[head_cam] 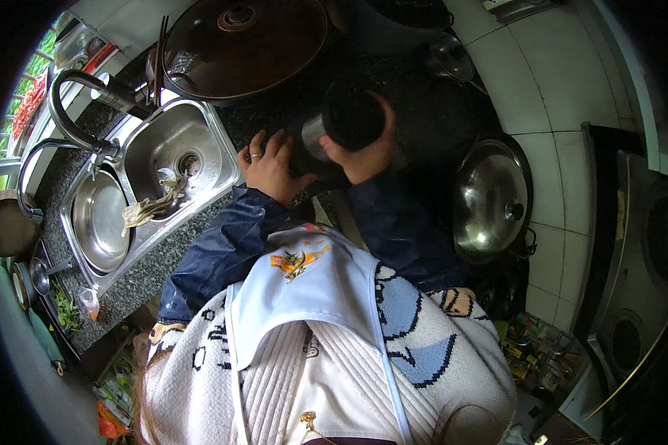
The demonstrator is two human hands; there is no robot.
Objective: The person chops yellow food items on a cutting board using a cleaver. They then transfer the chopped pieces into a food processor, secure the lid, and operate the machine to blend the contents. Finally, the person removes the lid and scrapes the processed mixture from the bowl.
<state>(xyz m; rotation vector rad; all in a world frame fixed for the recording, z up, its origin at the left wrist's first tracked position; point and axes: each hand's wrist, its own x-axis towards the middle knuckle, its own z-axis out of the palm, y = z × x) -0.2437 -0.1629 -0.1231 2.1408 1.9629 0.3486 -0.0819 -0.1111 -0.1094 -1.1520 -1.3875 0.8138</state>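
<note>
My right hand (364, 153) is wrapped around a dark round container (353, 119) with a shiny metal side, its thumb on the near edge. The inside of the container is too dark to make out. Just left of it, my left hand (273, 167) lies palm down with fingers and thumb spread, a ring on one finger. It is against something dark beside the container; shadow hides whether it grips that thing. Both hands are over the dark stone countertop (239, 125), close to its front edge.
On the left is a double-bowl steel sink (170, 119) with a faucet (67, 103), a metal basin (97, 219) and a wet cloth (155, 206). A large lidded wok (245, 50) stands behind my hands. Another lidded pan (490, 200) sits at right by the tiled wall (556, 183).
</note>
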